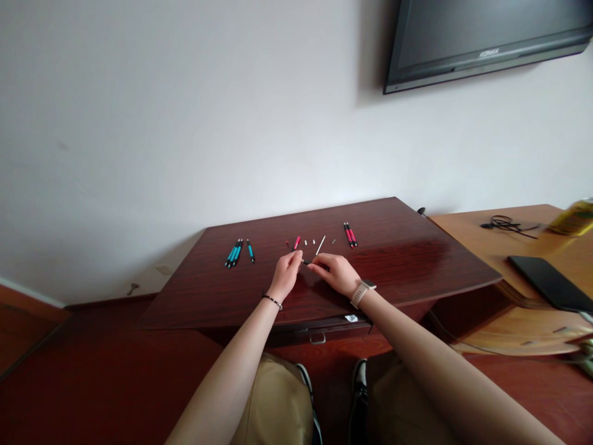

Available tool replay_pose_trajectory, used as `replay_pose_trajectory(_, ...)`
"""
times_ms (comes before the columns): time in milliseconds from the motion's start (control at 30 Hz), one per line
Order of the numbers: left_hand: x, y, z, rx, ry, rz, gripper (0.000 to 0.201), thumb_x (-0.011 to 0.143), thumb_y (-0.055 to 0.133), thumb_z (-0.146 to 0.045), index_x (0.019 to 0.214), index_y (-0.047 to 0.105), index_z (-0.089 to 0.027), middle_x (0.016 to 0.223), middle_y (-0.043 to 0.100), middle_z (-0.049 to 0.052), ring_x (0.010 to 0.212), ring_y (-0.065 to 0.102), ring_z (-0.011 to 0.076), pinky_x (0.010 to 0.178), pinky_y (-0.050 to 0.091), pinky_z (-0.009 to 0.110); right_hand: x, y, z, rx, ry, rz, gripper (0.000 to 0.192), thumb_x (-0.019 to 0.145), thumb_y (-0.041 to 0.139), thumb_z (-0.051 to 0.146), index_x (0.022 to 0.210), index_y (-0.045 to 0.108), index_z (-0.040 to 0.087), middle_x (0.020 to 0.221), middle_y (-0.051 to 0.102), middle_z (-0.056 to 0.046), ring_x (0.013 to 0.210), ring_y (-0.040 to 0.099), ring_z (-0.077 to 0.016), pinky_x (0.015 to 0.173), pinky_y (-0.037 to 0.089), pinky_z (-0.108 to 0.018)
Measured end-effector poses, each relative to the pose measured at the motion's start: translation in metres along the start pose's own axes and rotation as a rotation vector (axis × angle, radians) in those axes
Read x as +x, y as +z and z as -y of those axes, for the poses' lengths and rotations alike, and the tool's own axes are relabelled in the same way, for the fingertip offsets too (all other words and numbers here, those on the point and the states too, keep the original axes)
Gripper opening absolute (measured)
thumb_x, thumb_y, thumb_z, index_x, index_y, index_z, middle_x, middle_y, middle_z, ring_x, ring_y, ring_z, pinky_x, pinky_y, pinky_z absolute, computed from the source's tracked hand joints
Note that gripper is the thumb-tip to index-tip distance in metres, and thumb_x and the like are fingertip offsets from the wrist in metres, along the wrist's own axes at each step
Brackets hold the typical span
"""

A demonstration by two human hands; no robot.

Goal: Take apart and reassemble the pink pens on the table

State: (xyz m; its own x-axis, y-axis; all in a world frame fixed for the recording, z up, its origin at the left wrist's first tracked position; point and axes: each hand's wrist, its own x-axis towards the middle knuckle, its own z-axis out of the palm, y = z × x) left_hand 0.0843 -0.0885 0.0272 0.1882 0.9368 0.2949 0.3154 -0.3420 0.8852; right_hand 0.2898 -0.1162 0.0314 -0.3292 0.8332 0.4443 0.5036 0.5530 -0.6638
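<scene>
Both hands meet over the dark red-brown table, pinching a small black pen part (306,262) between them. My left hand (286,274) is closed on its left end, where a pale tip shows. With thumb and fingers together, my right hand (339,273) grips the other end. Just beyond the hands lie a pink pen barrel (297,243), a white refill (320,245), a small metal spring (333,241), a tiny red piece (287,243) and two small white pieces (306,242). The fingers hide much of the black part.
Several blue pens (234,253) lie at the left, with one blue pen (251,251) apart. Pink pens (351,235) lie at the right. A lighter desk (500,232) adjoins, bearing a black flat device (549,281), a cable (509,225) and a yellow container (572,217).
</scene>
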Motion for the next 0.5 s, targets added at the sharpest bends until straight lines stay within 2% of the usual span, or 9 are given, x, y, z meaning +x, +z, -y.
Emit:
replay_pose_trajectory(200, -0.0030, -0.0006, -0.0084, 0.129, 0.104, 0.021, 0.052, 0.106, 0.048, -0.059, 0.073, 0.049, -0.020, 0.069, 0.048, -0.002, 0.070, 0.045, 0.0150, 0.068, 0.034, 0.028, -0.0003, 0.0020, 0.0028, 0.031, 0.011, 0.106, 0.045, 0.113, 0.045, 0.050, 0.084, 0.066, 0.022, 0.073, 0.068, -0.002, 0.066, 0.058, -0.0161, 0.070, 0.039, -0.027)
replay_pose_trajectory(333, -0.0020, -0.0032, -0.0065, 0.166, 0.086, 0.052, 0.054, 0.106, 0.046, -0.061, 0.071, 0.049, -0.019, 0.070, 0.049, -0.002, 0.071, 0.046, 0.0153, 0.069, 0.034, 0.029, -0.0007, 0.0015, -0.0005, 0.047, 0.014, 0.104, 0.043, 0.112, 0.050, 0.050, 0.084, 0.068, 0.021, 0.069, 0.067, -0.001, 0.064, 0.058, -0.0153, 0.068, 0.039, -0.026)
replay_pose_trajectory(500, -0.0009, -0.0031, -0.0054, 0.143, 0.080, 0.064, 0.055, 0.104, 0.046, -0.063, 0.071, 0.047, -0.020, 0.069, 0.047, -0.002, 0.071, 0.044, 0.0154, 0.070, 0.034, 0.029, -0.0003, 0.0015, -0.0062, 0.039, -0.016, 0.014, 0.035, 0.106, 0.064, 0.047, 0.083, 0.069, 0.021, 0.077, 0.071, -0.002, 0.068, 0.059, -0.0156, 0.069, 0.039, -0.026)
